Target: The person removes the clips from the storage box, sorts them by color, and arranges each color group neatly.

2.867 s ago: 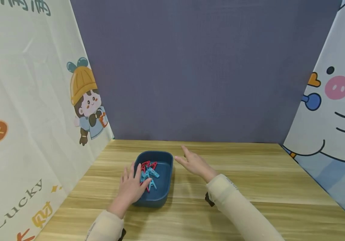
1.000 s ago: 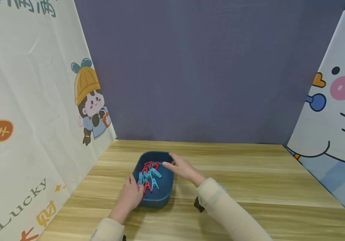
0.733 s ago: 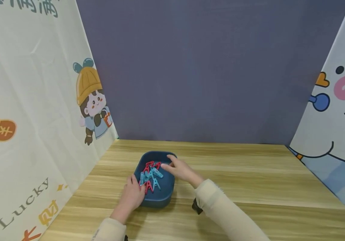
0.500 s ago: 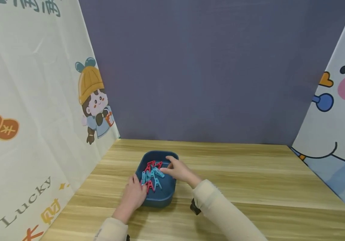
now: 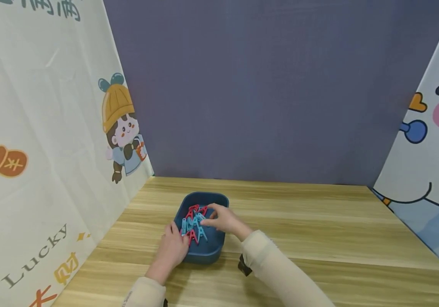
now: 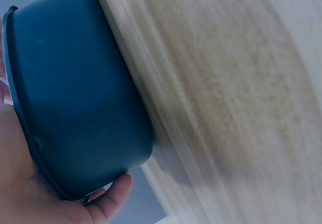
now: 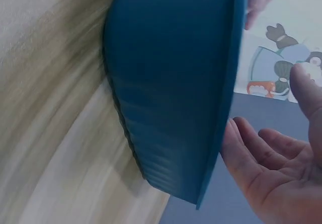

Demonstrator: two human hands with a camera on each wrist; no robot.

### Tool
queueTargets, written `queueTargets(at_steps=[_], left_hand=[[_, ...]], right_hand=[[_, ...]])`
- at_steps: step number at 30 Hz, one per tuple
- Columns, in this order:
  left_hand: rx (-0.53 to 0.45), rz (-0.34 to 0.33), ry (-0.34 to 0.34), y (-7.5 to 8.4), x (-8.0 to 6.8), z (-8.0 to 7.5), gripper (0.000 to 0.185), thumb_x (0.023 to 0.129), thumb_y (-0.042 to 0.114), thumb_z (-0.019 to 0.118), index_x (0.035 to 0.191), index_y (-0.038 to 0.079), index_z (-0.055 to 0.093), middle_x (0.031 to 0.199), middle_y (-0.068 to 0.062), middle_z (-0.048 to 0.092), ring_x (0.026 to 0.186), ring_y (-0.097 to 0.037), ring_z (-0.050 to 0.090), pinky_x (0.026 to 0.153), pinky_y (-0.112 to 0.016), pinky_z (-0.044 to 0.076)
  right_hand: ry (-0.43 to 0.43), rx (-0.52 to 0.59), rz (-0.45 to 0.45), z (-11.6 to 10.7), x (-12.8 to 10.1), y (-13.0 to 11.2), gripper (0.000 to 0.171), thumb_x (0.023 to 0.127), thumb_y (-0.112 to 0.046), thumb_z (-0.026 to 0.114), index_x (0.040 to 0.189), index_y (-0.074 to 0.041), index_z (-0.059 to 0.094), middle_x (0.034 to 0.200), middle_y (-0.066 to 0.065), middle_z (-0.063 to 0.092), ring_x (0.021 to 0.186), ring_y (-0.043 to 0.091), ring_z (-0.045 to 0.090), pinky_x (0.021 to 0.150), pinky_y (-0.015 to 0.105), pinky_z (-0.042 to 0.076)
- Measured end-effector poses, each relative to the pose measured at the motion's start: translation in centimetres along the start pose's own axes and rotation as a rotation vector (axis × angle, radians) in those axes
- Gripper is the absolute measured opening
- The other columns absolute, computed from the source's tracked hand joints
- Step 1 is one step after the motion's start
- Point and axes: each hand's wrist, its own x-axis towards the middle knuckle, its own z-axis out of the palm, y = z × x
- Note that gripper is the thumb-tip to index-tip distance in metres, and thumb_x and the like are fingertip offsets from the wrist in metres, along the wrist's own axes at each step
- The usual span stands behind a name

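Observation:
A dark blue tub (image 5: 204, 253) stands on the wooden table, left of centre, with several red and light blue clips (image 5: 193, 224) piled inside. My left hand (image 5: 175, 243) grips the tub's near left rim. In the left wrist view its palm and thumb (image 6: 113, 191) wrap the tub's outer wall (image 6: 75, 93). My right hand (image 5: 213, 219) reaches in over the far right rim, its fingertips at the clips. The right wrist view shows this hand (image 7: 271, 163) with relaxed fingers beside the tub's wall (image 7: 171, 83). No clip shows between them.
The wooden table (image 5: 319, 230) stretches to the right of the tub. A cloth panel with a cartoon child (image 5: 119, 123) closes the left side. Another panel with a cartoon animal (image 5: 434, 140) closes the right. A purple wall (image 5: 261, 85) stands behind.
My right hand moved left from the table beside the tub into it, over the clips. My left hand drew back from the clips to the near left rim.

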Motion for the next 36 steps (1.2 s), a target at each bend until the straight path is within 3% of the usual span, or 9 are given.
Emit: queueTargets(at_steps=[13,21,27,33,36], left_hand=[[0.004,0.035,0.013,-0.9,0.4,0.7,0.065,0.089,0.020,0.048,0.132,-0.023,0.023,0.129,-0.038,0.030,0.101,-0.053,0.045,0.086,-0.055,0.038],[0.019,0.045,0.027,-0.6,0.4,0.7,0.064,0.089,0.019,0.048,0.131,-0.023,0.025,0.128,-0.038,0.031,0.098,-0.052,0.047,0.084,-0.054,0.040],[0.005,0.039,0.042,-0.5,0.4,0.6,0.065,0.088,0.019,0.049,0.131,-0.023,0.025,0.127,-0.037,0.032,0.097,-0.052,0.047,0.084,-0.054,0.040],[0.005,0.014,0.031,-0.5,0.4,0.6,0.066,0.089,0.020,0.049,0.132,-0.022,0.024,0.128,-0.036,0.031,0.100,-0.051,0.046,0.086,-0.054,0.039],[0.008,0.010,0.029,-0.5,0.4,0.6,0.066,0.089,0.020,0.049,0.132,-0.022,0.024,0.129,-0.036,0.031,0.100,-0.051,0.046,0.086,-0.054,0.039]], right_hand=[[-0.018,0.006,0.017,2.5,1.0,-0.4,0.061,0.082,-0.022,0.070,0.132,0.003,0.045,0.089,0.012,0.060,0.069,0.034,0.061,0.056,0.036,0.050],[0.017,-0.154,0.025,3.4,2.1,0.3,0.030,0.079,-0.008,0.070,0.105,0.004,0.062,0.096,0.016,0.063,0.080,0.021,0.060,0.067,0.034,0.050],[0.024,-0.106,0.082,3.9,2.6,0.3,0.029,0.079,-0.005,0.070,0.105,0.005,0.062,0.092,0.014,0.062,0.068,0.021,0.061,0.060,0.032,0.050],[0.052,-0.277,0.117,4.5,2.8,0.2,0.026,0.077,-0.008,0.072,0.098,0.003,0.064,0.095,0.013,0.062,0.081,0.023,0.058,0.071,0.037,0.049],[0.049,-0.289,0.143,4.8,3.0,0.2,0.024,0.075,-0.007,0.073,0.094,0.003,0.063,0.087,0.011,0.061,0.076,0.023,0.057,0.068,0.037,0.049]])
